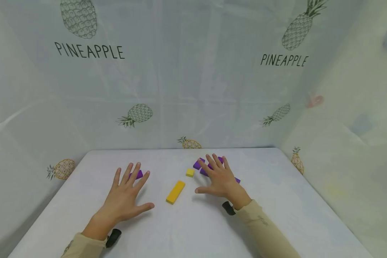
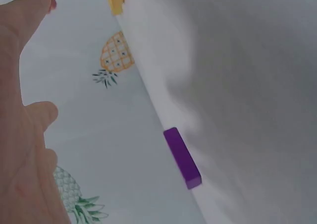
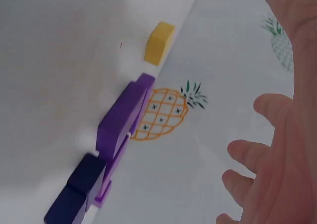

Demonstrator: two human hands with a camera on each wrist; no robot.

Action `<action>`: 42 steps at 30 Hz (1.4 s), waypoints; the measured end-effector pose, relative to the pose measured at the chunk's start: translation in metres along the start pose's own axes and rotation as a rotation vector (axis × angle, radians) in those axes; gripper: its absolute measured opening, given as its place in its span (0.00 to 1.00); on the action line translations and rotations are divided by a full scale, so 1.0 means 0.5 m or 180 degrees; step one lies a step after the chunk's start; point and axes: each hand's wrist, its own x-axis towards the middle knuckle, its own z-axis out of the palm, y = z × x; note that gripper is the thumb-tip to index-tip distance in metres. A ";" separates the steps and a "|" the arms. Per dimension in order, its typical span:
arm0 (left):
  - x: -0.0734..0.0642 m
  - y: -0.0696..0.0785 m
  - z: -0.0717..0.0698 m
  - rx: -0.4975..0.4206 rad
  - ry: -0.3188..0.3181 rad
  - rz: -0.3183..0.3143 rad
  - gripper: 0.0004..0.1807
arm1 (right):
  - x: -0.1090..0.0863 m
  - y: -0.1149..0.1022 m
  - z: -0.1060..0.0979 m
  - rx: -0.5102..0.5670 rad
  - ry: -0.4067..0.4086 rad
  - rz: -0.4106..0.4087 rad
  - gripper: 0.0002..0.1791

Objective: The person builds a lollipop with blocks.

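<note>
My left hand (image 1: 122, 200) is held over the left side of the white table, fingers spread and nothing in its grasp. Beyond its fingers lies a purple block (image 1: 140, 175), partly covered in the head view; the left wrist view shows this purple block (image 2: 182, 158) in full. My right hand (image 1: 220, 181), also spread and holding nothing, partly hides a group of purple blocks (image 1: 198, 163). In the right wrist view, dark blue blocks (image 3: 88, 177) sit beside the purple ones. Between the hands are a long orange-yellow block (image 1: 175, 192) and a small yellow block (image 1: 190, 172).
A pale cloth (image 1: 187, 82) printed with pineapples hangs behind the table (image 1: 161, 229) and along both sides. Black straps (image 1: 113, 238) show at the wrists, beside beige sleeves (image 1: 264, 229).
</note>
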 end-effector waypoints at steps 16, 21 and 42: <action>0.047 0.069 0.033 -0.0774 -0.0621 0.0017 0.53 | 0.071 -0.052 0.038 0.0566 -0.0549 -0.0118 0.50; 0.065 0.081 0.037 -0.1019 -0.0977 -0.0007 0.51 | 0.089 -0.060 0.047 0.0703 -0.0752 0.0000 0.44; 0.093 0.118 0.049 -0.1393 -0.1343 0.0135 0.29 | 0.117 -0.075 0.051 0.0595 -0.0649 -0.0137 0.17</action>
